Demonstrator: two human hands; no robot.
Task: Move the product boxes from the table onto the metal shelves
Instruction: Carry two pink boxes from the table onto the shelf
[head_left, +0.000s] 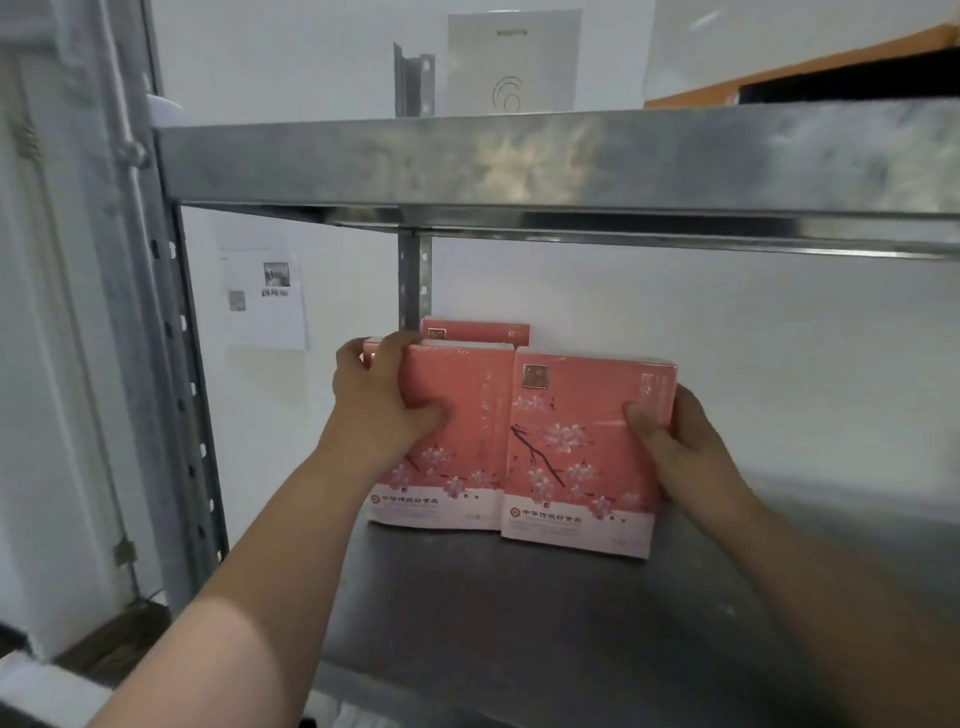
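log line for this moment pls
phase: placing | left hand: grips left pink box | right hand: grips right pink box | pose: both upright on metal shelf | third box: behind them

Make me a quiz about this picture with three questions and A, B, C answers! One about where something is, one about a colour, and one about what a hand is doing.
1. Where does the white box stand?
A. on the upper shelf
B. on the floor
C. in a hand

2. What colour is the left box?
A. green
B. pink
C. blue

3. What is the right hand doing?
A. hanging loose
B. waving in the air
C. gripping the right box

Answers:
1. A, because the white box sits on top of the upper metal shelf, above the hands.
2. B, because its front is pink with blossoms.
3. C, because its thumb lies on the box front and the hand wraps around the box's side.
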